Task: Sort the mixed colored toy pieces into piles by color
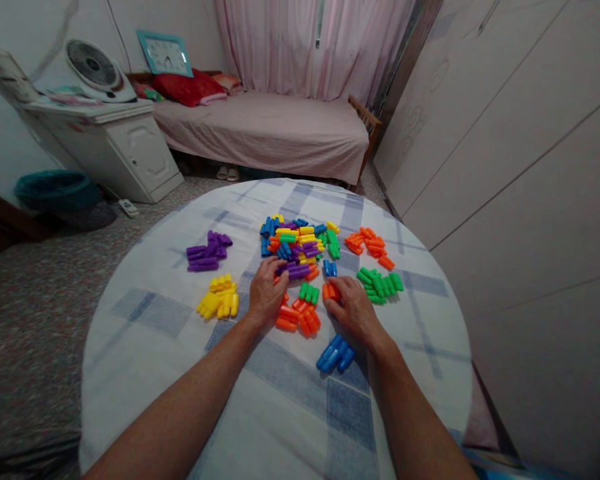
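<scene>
My left hand (267, 291) is at the near left edge of a mixed heap of colourful plastic bullet-shaped building blocks (300, 239). Its fingers curl beside the purple blocks (296, 271); what lies between them is hidden. My right hand (353, 305) has its thumb and fingers on an orange block (331, 291), just below a small blue block (330, 268). Between the hands sit a green block (309, 293) and a group of orange blocks (299, 316). Blue blocks (336, 353) lie below my right hand, close to its wrist.
Purple (209, 252) and yellow piles (219, 297) lie on the left of the round table (150, 373), orange (373, 245) and green piles (380, 285) on the right. Beyond are a bed (265, 123), a cabinet (140, 150) with a fan, a bin (55, 190) and a wardrobe (520, 167).
</scene>
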`<action>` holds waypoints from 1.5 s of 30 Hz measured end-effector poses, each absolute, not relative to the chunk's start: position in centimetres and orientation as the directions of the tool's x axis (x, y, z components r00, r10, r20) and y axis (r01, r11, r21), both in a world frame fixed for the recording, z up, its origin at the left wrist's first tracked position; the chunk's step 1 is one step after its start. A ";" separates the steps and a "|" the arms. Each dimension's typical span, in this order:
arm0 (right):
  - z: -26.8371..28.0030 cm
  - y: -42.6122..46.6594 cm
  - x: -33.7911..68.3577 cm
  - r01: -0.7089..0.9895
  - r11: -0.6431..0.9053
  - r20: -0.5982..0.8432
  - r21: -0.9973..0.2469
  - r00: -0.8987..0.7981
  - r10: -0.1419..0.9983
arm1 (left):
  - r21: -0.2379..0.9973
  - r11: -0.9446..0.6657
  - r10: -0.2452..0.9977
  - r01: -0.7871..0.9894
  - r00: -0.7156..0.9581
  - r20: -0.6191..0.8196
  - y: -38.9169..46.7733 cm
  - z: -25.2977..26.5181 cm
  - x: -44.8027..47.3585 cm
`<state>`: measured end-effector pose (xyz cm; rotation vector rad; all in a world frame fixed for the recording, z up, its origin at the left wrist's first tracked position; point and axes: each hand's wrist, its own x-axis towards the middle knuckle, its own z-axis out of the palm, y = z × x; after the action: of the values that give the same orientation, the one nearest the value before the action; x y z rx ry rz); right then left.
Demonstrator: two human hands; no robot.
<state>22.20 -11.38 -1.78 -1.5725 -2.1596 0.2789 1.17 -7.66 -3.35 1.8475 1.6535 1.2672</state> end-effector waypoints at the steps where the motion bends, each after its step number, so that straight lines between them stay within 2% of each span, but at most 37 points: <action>1: -1.8 -11.4 22.2 0.847 0.332 0.240 -0.417 -0.249 0.938 | 0.754 -0.256 0.921 0.605 -0.084 0.380 -7.7 -3.4 1.2; 45: -1.5 -11.5 22.2 0.854 0.329 0.232 -0.403 -0.252 0.939 | 0.738 -0.276 0.919 0.616 -0.057 0.391 -7.7 -3.4 1.1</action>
<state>22.16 -11.46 -1.50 -1.5804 -2.1728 0.2700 1.06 -7.68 -3.39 1.8883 1.6377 1.2559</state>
